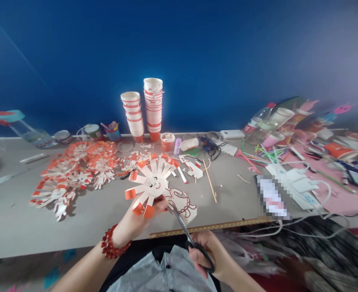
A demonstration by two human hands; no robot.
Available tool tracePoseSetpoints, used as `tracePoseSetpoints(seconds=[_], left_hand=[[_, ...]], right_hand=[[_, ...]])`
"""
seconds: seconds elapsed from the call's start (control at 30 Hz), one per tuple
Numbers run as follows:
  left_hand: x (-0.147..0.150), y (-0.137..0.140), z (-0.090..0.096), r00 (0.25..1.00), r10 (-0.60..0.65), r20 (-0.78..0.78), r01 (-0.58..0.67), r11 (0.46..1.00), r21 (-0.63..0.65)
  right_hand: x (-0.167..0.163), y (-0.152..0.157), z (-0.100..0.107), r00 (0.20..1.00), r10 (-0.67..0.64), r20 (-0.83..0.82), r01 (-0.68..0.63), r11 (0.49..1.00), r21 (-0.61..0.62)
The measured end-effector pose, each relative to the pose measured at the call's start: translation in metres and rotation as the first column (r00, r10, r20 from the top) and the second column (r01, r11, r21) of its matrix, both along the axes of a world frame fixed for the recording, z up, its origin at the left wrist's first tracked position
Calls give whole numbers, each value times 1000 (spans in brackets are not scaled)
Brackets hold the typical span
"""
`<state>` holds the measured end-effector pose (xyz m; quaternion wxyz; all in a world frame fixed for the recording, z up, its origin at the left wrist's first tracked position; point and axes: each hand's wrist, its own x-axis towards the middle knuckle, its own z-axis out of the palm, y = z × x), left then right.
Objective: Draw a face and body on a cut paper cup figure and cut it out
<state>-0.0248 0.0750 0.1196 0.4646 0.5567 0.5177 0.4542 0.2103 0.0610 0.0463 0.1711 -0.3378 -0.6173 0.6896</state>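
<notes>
My left hand (146,213) is closed on a paper cutout figure, pinching it from below. Its head is a cut-open paper cup (155,183) with orange-tipped strips fanned out around a drawn face. A white paper body (180,202), outlined in dark red, extends to the right from the head. In my right hand (207,251) is a pair of scissors (183,225), with fingers through the black handles. The blade tips reach the lower left edge of the paper body, beside my left fingertips. Whether the blades are apart is hard to see.
Finished-looking cup figures (81,162) lie piled at left. Two tall stacks of paper cups (153,109) stand by the blue wall. A wooden stick (209,182), a glue stick (177,146) and paper scraps lie mid-table. Cables and a power strip (303,194) crowd the right.
</notes>
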Motion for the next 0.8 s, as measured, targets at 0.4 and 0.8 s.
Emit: tracePoseSetpoints(seconds=[0.4, 0.8], left_hand=[[-3, 0, 1, 999, -43, -2, 43, 999, -4], [-7, -2, -7, 999, -22, -31, 22, 1000, 22]], right_hand=[[3, 4, 8, 997, -5, 72, -7, 986, 167], [4, 1, 4, 997, 1, 76, -9, 995, 98]])
